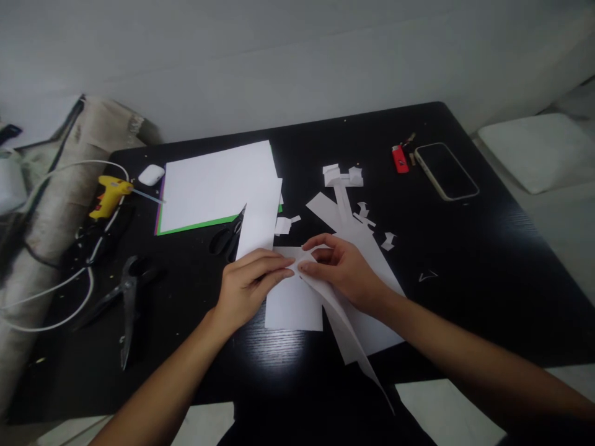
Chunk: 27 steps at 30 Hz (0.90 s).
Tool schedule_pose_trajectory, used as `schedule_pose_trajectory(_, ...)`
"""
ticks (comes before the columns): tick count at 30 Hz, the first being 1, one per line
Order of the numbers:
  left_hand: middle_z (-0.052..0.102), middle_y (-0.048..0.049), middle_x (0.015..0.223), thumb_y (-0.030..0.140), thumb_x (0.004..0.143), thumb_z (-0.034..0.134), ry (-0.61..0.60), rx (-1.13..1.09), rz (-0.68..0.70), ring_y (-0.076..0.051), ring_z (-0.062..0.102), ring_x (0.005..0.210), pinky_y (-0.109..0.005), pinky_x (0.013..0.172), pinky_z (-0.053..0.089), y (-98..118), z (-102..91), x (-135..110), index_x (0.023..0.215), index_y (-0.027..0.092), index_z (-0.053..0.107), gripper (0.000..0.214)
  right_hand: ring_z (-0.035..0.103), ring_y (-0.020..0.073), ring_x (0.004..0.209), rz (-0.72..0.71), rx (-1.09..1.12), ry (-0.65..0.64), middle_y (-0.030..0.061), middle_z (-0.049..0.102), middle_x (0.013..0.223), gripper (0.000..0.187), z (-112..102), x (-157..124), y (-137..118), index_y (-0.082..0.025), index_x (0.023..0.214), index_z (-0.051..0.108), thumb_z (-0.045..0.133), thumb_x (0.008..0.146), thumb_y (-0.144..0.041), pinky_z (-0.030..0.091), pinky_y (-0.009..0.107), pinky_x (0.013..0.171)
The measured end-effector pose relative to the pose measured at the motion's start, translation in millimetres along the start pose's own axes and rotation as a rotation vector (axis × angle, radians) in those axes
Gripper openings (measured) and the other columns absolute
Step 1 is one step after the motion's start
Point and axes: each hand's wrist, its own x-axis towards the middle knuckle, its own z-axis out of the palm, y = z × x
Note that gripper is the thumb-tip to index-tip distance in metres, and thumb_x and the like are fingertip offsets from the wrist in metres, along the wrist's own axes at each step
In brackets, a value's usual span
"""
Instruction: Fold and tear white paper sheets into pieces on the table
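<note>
Over the middle of the table, my left hand [253,282] pinches a long white paper strip [261,217] between thumb and fingers. My right hand [341,269] grips the paper close by, its fingertips almost meeting those of the left. One end of the paper rises past my left hand; a curved part [341,322] hangs from my right hand toward the table's front edge. Beneath my hands lies a white paper square [295,310]. Under my right forearm is a larger white sheet [372,322]. The fold between my fingertips is partly hidden.
Behind lie small folded paper pieces [343,176] and a paper stack [214,179] with coloured edges. Open scissors [129,297], a yellow glue gun [110,195] and a white earbud case [151,175] are at left. A red lighter [400,159] and phone [446,170] lie at right.
</note>
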Motion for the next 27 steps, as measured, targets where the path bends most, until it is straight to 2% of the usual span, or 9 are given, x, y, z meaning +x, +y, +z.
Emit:
schedule_pose_trajectory(8, 0.077, -0.0039, 0.094, 0.008, 0.086, 0.075, 0.016, -0.020, 0.015, -0.014, 0.072, 0.085, -0.026, 0.078, 0.059, -0.9, 6.4, -1.3, 0.101, 0.020, 0.079, 0.019, 0.051, 0.0097, 0.058, -0.006, -0.004, -0.018, -0.0080, 0.057, 0.064, 0.040, 0.4, -1.2, -1.0, -0.021, 0.098, 0.067, 0.091, 0.067, -0.032, 0.039, 0.026, 0.059)
schedule_pose_trajectory(16, 0.077, -0.0043, 0.094, 0.009, 0.086, 0.076, 0.012, -0.024, 0.013, -0.013, 0.072, 0.084, -0.025, 0.077, 0.059, 0.7, 5.5, 0.7, 0.101, 0.019, 0.080, 0.018, 0.055, 0.0104, 0.061, -0.023, -0.008, -0.008, -0.0072, 0.058, 0.067, 0.041, -0.1, -0.3, 1.9, -0.021, 0.098, 0.067, 0.091, 0.068, -0.034, 0.042, 0.027, 0.061)
schedule_pose_trajectory(27, 0.078, -0.0045, 0.096, 0.009, 0.088, 0.073, 0.006, -0.007, 0.032, -0.014, 0.073, 0.086, -0.026, 0.079, 0.061, 2.0, 5.1, 0.0, 0.105, 0.020, 0.079, 0.020, 0.052, 0.0095, 0.060, -0.005, 0.005, -0.022, -0.0079, 0.057, 0.066, 0.041, -0.7, 0.8, 2.8, -0.021, 0.099, 0.067, 0.091, 0.068, -0.033, 0.040, 0.026, 0.060)
